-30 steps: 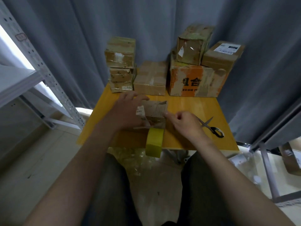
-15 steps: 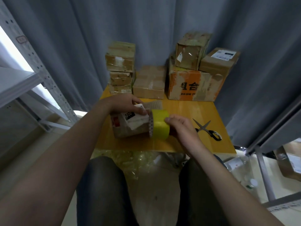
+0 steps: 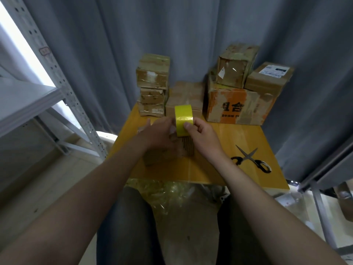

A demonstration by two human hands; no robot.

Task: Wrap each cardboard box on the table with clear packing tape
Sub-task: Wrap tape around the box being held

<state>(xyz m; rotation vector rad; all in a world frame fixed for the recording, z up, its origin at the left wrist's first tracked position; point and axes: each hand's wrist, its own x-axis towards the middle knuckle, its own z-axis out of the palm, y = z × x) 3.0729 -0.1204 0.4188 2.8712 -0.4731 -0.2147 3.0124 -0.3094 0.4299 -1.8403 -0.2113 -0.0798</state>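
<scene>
Right hand [image 3: 203, 135] is pinching the yellow tape roll [image 3: 184, 119], thumb on its face, at the far edge of the small cardboard box [image 3: 162, 156]. The box is sitting front-left on the table [image 3: 238, 134]. Left hand [image 3: 157, 135] is lying on it; can't tell the finger curl. Scissors [image 3: 252, 159] are lying to the right.

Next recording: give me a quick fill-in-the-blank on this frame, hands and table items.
The right hand grips a roll of ____ tape.
The left hand rests on a small cardboard ____.
The scissors lie on the table with blades ____.
The largest box has ____ patches around black characters.
Missing: yellow; box; open; orange.
</scene>
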